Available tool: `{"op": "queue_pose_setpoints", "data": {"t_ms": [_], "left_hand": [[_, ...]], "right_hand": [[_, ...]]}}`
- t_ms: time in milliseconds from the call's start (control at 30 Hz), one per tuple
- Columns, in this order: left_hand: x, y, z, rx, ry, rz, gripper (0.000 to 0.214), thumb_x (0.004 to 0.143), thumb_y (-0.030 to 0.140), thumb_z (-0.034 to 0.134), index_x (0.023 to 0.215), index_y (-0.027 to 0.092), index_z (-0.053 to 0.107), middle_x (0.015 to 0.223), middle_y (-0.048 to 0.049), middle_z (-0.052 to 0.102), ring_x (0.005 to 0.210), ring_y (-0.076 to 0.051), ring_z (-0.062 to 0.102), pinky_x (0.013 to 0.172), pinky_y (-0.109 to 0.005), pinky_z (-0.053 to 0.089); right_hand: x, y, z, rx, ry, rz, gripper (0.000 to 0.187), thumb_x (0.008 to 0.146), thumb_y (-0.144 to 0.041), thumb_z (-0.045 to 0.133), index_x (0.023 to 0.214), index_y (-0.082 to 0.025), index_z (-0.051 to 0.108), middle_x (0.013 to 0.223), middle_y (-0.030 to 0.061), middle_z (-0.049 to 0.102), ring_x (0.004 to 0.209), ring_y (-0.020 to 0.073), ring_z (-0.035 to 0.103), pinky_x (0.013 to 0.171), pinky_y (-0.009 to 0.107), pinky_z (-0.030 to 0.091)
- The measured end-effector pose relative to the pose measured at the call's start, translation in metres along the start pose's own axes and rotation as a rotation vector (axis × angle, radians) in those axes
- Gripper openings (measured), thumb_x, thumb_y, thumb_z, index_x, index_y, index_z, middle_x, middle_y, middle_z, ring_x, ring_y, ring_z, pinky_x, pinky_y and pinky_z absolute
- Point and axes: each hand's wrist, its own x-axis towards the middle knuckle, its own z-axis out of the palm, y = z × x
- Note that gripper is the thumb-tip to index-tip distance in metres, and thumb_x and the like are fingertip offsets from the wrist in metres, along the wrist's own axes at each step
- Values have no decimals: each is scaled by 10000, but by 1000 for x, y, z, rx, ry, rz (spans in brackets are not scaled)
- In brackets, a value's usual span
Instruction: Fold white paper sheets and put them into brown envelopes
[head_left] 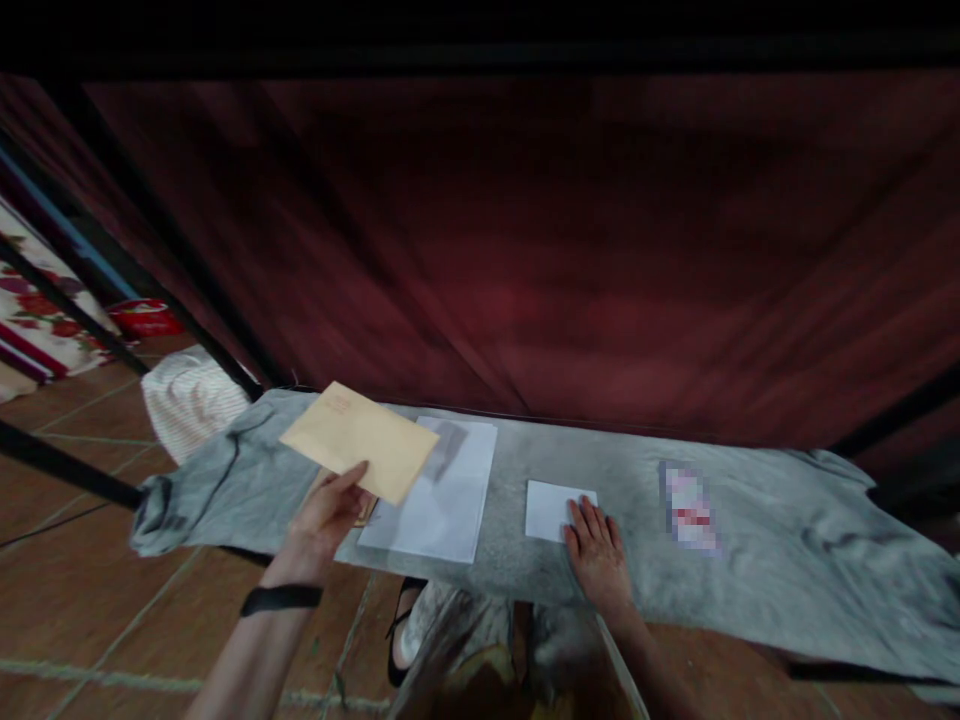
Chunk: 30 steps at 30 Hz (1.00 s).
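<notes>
My left hand (330, 512) grips a tan paper envelope (360, 435) by its near edge, thumb on top. The envelope is raised above the left part of the cloth-covered surface and bears small reddish print in one corner. Below it lie large white paper sheets (442, 510), partly covered by the envelope. A brownish item (367, 510) shows just beside my left fingers, mostly hidden. My right hand (598, 550) rests flat, fingers stretched, on the right side of a small folded-looking white paper (547, 510).
A grey cloth (757, 580) covers the long narrow surface. To the right lies a pixelated, blurred item (690, 508). A dark red curtain (525, 250) hangs behind, between dark poles. At left are a striped white cloth bundle (195, 395) and a red container (146, 317) on the tiled floor.
</notes>
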Motion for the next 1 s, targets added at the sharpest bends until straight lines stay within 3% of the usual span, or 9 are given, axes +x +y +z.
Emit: {"op": "queue_pose_setpoints", "data": {"t_ms": [67, 200, 267, 300, 400, 500, 633, 800, 1000], "left_hand": [[-28, -33, 28, -155, -158, -126, 232, 837, 28, 616, 1032, 149, 646, 908, -49, 750, 809, -171, 739, 680, -284, 625], [-74, -99, 74, -262, -174, -182, 274, 786, -16, 675, 978, 179, 664, 845, -11, 759, 749, -130, 742, 669, -216, 614], [-88, -121, 87, -224, -205, -216, 242, 780, 36, 723, 963, 183, 666, 819, -17, 761, 744, -155, 752, 658, -231, 621], [-94, -128, 92, -194, -228, -230, 224, 780, 65, 739, 958, 182, 667, 810, -23, 762, 755, -174, 758, 660, -247, 628], [-105, -140, 101, -145, -295, -245, 207, 796, 87, 726, 969, 188, 673, 839, -29, 772, 846, -205, 767, 721, -287, 644], [-111, -143, 104, -141, -337, -259, 248, 819, 56, 681, 1011, 214, 674, 925, -21, 779, 951, -198, 758, 812, -302, 642], [-113, -144, 101, -79, -325, -336, 272, 829, 26, 651, 1014, 224, 667, 954, -25, 777, 998, -201, 749, 856, -315, 634], [-118, -145, 96, -97, -344, -384, 281, 835, -6, 632, 967, 240, 665, 946, 0, 775, 988, -167, 749, 843, -262, 619], [-130, -153, 87, -5, -343, -462, 194, 840, 65, 673, 939, 233, 673, 930, -29, 781, 924, -176, 763, 802, -269, 626]], "right_hand": [[3, -4, -9, 107, 9, 34, 521, 1047, -404, 323, 1470, -178, 528, 1558, 121, 474, 1463, 277, 387, 1210, 510, 241], [10, -24, -34, 592, 41, 197, 552, 1016, -530, 385, 1379, -180, 608, 1535, 137, 499, 1446, 311, 410, 1198, 584, 269], [12, -42, -45, 822, 5, 300, 571, 1005, -595, 376, 1387, -233, 599, 1463, 112, 581, 1354, 278, 528, 1128, 520, 415], [14, -51, -50, 878, -20, 324, 574, 1008, -613, 348, 1378, -257, 603, 1382, 96, 649, 1255, 254, 613, 1042, 467, 506], [17, -75, -62, 1416, -221, 475, 605, 909, -679, 525, 1308, -240, 642, 1173, 84, 742, 1047, 262, 707, 878, 430, 591], [16, -85, -73, 1632, -280, 581, 529, 774, -626, 699, 1122, -227, 713, 980, 62, 766, 916, 257, 716, 723, 377, 613], [11, -84, -86, 1796, -357, 648, 438, 715, -531, 751, 994, -196, 722, 863, 53, 757, 808, 230, 717, 624, 317, 595], [8, -79, -102, 1759, -431, 605, 476, 688, -566, 786, 987, -200, 726, 791, 19, 742, 655, 188, 685, 566, 291, 562], [13, -70, -123, 1549, -329, 362, 379, 764, -603, 726, 908, -253, 746, 851, -19, 752, 818, 217, 686, 788, 365, 564]]}}
